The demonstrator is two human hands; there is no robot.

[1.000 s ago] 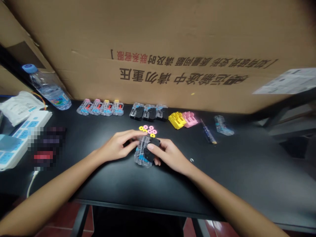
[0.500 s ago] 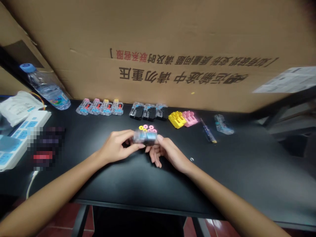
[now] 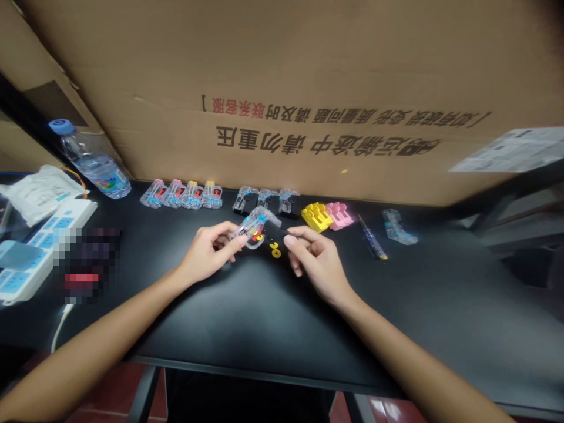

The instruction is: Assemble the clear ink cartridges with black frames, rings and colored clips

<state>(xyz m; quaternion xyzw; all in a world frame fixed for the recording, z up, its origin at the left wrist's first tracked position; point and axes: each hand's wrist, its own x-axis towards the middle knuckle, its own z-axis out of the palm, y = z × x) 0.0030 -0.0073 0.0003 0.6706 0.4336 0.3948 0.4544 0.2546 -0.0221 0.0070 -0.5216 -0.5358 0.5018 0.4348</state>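
Note:
My left hand (image 3: 212,249) pinches a clear plastic toy gun (image 3: 258,218) between thumb and fingers, with blue and red parts showing inside it. My right hand (image 3: 319,255) grips a black plastic piece (image 3: 277,234) by its right end, thumb on top. The piece lies right against the toy gun's right side; whether the two are joined I cannot tell. Small yellow rings (image 3: 276,254) lie on the table just below and behind the held parts, some of them hidden.
Along the back stand clear toy guns with pink and yellow ends (image 3: 176,194), black-and-clear ones (image 3: 247,201), yellow (image 3: 316,217) and pink frames (image 3: 338,215). Rightward are a screwdriver (image 3: 372,238) and another clear body (image 3: 399,227). Left: a bottle (image 3: 99,167) and power strip (image 3: 57,235).
The held toy gun has turned from a compact, edge-on block so its clear side shows. My right hand has moved right and up, its spread fingers now curled at the black piece.

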